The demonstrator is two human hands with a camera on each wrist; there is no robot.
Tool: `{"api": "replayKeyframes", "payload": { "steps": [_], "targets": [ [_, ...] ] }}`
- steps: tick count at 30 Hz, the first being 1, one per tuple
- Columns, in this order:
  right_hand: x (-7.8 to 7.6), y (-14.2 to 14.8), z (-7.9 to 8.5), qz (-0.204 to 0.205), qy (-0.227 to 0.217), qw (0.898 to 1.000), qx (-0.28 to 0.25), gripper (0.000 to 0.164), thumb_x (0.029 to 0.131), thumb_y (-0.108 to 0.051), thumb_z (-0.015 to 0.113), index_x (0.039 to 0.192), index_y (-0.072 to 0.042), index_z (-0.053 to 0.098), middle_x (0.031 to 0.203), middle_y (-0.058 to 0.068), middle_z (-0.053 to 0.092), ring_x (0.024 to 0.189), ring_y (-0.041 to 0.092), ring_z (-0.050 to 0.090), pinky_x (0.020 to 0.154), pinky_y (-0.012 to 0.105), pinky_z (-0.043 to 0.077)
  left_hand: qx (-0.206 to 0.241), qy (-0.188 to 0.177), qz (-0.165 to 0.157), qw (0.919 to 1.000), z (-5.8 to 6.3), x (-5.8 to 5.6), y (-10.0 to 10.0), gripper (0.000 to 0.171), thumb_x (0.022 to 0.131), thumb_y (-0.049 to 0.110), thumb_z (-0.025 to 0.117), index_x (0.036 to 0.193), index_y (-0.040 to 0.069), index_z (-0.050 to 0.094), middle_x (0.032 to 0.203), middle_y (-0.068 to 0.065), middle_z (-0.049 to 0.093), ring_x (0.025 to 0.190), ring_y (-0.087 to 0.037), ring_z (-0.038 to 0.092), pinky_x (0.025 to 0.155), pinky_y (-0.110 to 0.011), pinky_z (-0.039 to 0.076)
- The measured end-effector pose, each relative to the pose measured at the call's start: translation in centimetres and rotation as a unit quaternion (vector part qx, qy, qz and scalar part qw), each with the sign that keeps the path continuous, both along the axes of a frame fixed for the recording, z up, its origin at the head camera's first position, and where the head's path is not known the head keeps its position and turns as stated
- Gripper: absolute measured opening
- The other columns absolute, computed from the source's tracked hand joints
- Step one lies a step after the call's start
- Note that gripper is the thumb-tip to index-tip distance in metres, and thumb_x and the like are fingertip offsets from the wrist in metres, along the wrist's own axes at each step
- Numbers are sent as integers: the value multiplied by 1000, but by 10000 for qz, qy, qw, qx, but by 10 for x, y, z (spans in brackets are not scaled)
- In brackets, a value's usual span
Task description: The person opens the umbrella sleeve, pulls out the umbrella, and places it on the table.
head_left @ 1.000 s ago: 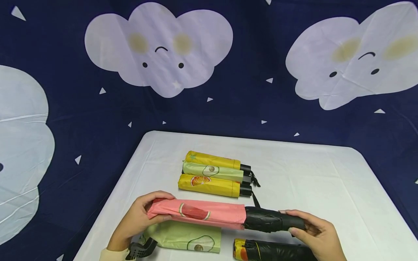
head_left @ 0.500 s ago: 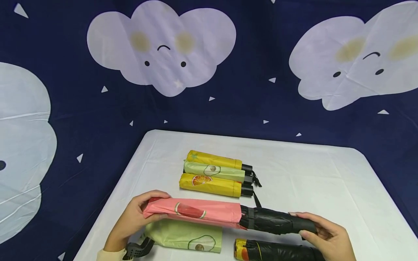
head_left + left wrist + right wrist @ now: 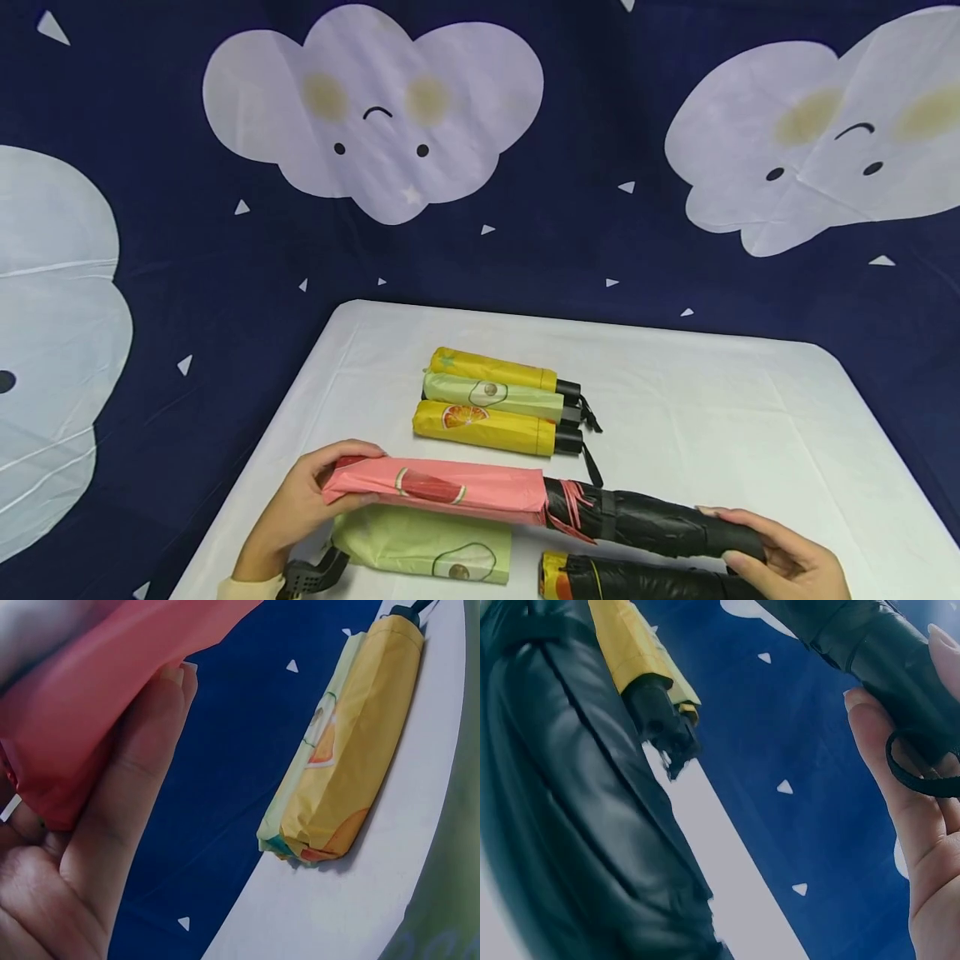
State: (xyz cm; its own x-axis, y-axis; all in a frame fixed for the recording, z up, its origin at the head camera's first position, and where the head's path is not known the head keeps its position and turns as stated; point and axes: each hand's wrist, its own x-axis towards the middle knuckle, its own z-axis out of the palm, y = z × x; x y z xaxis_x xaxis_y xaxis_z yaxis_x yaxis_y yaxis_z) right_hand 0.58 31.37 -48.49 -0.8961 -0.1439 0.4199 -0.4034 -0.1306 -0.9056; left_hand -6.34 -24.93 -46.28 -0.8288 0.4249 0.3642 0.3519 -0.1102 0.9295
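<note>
My left hand [image 3: 296, 500] grips the closed end of a pink umbrella sleeve [image 3: 495, 487] with a watermelon print. Out of the sleeve's right end extends a folded black umbrella [image 3: 660, 525], its inner end still inside the sleeve. Pinkish-red edges of its canopy show near the opening. With thumb and fingers my right hand [image 3: 795, 554] holds the umbrella's handle end; a black strap loop [image 3: 895, 765] hangs there in the right wrist view. Both are held above the table, sloping slightly down to the right. In the left wrist view, pink fabric [image 3: 75, 720] lies between thumb and fingers.
Behind lie two yellow sleeved umbrellas [image 3: 480, 429] with a green avocado one [image 3: 450, 390] between them. In front are a flat green avocado sleeve [image 3: 405, 542] and an unsleeved black umbrella [image 3: 630, 577] with yellow edges. All rest on a white table [image 3: 712, 400].
My right hand has moved right and slightly down with the umbrella, so more of its black length shows outside the sleeve. My left hand, holding the sleeve, has shifted slightly left.
</note>
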Motion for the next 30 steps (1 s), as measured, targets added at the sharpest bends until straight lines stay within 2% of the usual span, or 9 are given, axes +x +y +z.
{"api": "replayKeyframes", "payload": {
  "steps": [5, 9, 12, 16, 18, 21, 25, 27, 30],
  "targets": [
    [2, 19, -9, 239, 306, 9991, -185, 53, 79, 43, 44, 131, 32, 40, 132, 29, 62, 105, 32, 71, 73, 35, 61, -91, 46, 92, 9999, -6, -1, -6, 51, 83, -22, 71, 131, -10, 58, 125, -16, 66, 110, -19, 67, 84, -30, 59],
    [0, 32, -17, 465, 561, 9967, -364, 53, 79, 43, 44, 130, 35, 36, 133, 36, 58, 106, 34, 70, 74, 31, 60, -224, -187, 162, 9994, -10, -1, -10, 50, 84, -19, 72, 131, -9, 58, 125, -13, 67, 109, -18, 67, 83, -31, 59],
    [1, 40, -21, 262, 472, 9983, -196, 53, 79, 43, 45, 131, 34, 38, 132, 31, 61, 83, 19, 74, 62, 23, 57, -325, -396, 229, 9984, -13, -2, -13, 49, 85, -16, 73, 130, -8, 59, 125, -11, 67, 110, -18, 67, 84, -32, 59],
    [3, 49, -28, 60, 135, 9998, -101, 53, 81, 43, 41, 133, 31, 39, 132, 23, 64, 68, 12, 71, 56, 23, 57, -400, -469, 308, 9976, -19, -5, -17, 48, 85, -16, 73, 130, -9, 59, 125, -12, 67, 109, -18, 67, 83, -32, 59],
    [3, 52, -32, 96, -34, 9998, -199, 53, 83, 42, 39, 134, 31, 37, 132, 23, 64, 87, 27, 75, 65, 32, 61, -440, -515, 395, 9969, -22, -6, -19, 47, 86, -16, 72, 130, -9, 59, 126, -12, 67, 109, -17, 67, 83, -31, 59],
    [4, 54, -39, -267, -331, 9989, 176, 48, 86, 38, 43, 134, 29, 39, 130, 13, 68, 65, 12, 71, 50, 25, 56, -499, -690, 514, 9950, -28, -8, -24, 45, 87, -14, 72, 130, -7, 60, 126, -11, 67, 109, -17, 67, 83, -30, 59],
    [8, 54, -47, -419, -895, 9939, 489, 42, 92, 31, 46, 134, 29, 39, 127, 1, 71, 74, 17, 74, 54, 37, 59, -661, -938, 546, 9919, -37, -10, -28, 45, 88, -11, 73, 130, -5, 60, 125, -12, 68, 108, -18, 68, 83, -31, 59],
    [8, 54, -49, -293, -1219, 9913, 410, 41, 94, 27, 47, 134, 27, 41, 126, 0, 71, 92, 32, 73, 62, 52, 56, -771, -1019, 536, 9904, -43, -12, -28, 44, 88, -8, 74, 130, -4, 61, 125, -14, 67, 108, -18, 68, 84, -30, 58],
    [6, 54, -49, -223, -1522, 9866, 534, 39, 96, 22, 50, 135, 23, 45, 124, -1, 72, 92, 32, 74, 62, 53, 56, -895, -1203, 471, 9876, -49, -14, -26, 43, 89, -4, 75, 131, -3, 61, 125, -16, 66, 107, -18, 67, 85, -30, 58]
  ]
}}
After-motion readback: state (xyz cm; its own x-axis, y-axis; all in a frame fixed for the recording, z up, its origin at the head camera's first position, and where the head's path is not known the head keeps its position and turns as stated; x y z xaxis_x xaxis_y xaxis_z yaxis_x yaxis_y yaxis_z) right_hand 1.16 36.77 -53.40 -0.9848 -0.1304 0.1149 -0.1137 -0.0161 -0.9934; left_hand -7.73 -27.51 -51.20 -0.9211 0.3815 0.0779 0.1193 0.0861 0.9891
